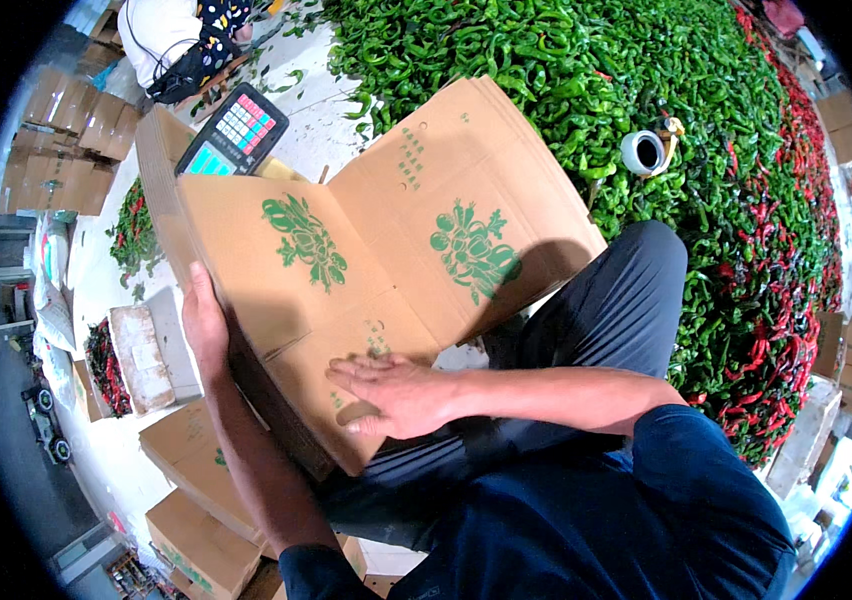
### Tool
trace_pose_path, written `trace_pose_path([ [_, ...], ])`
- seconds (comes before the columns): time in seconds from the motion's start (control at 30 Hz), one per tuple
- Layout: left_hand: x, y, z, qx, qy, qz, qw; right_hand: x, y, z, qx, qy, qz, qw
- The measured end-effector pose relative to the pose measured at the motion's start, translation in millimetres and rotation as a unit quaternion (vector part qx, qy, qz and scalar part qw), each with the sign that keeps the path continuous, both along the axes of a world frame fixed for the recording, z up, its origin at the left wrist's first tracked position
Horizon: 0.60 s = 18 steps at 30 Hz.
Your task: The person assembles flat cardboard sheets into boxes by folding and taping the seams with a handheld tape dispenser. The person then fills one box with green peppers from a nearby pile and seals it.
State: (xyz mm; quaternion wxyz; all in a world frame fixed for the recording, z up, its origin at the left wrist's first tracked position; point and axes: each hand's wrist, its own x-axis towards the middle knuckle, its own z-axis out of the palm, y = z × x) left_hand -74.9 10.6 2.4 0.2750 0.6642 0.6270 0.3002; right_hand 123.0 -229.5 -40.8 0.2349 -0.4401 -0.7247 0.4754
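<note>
Spreading my right hand (396,398) over the carton (376,250), I have its fingers open, palm down on the near panel, close to the near corner. My left hand (208,325) lies along the carton's left edge; most of its fingers are out of sight behind it, so I cannot tell whether they grip. The carton sits across the lap, its right edge at the raised knee (636,270), panels with green print facing up. Layers show along its left side, and I cannot make out whether this is one carton or several. Its far left corner covers the bottom of the scale (236,130). Beyond the far edge, peppers (546,60) lie heaped on the floor (89,270), mostly green, redder toward the heap's right edge, with tape (630,153) on top. At the floor's left side, dark red pods (106,370) lie by a white box (141,360); I can't tell if something holds them. Stacked boxes (206,545) at the lower left are cut off, as is a person (161,45) at the top; I cannot see into the stack.
</note>
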Motion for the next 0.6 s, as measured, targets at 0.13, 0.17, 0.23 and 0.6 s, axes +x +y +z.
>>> trace_pose_path([
  [0.13, -2, -10, 18, -0.052, 0.089, -0.036, 0.994, -20, -14, -13, 0.028, -0.043, 0.005, 0.999],
  [0.17, -8, -5, 16, -0.059, 0.085, -0.046, 0.994, -21, -13, -17, 0.024, -0.033, -0.001, 0.999],
  [0.23, -4, -3, 11, -0.039, 0.057, -0.036, 0.997, -22, -12, -21, 0.018, -0.024, -0.017, 0.999],
  [0.6, 5, -4, 15, -0.05, 0.083, -0.014, 0.995, -38, 36, -95, -0.096, 0.034, -0.211, 0.972],
])
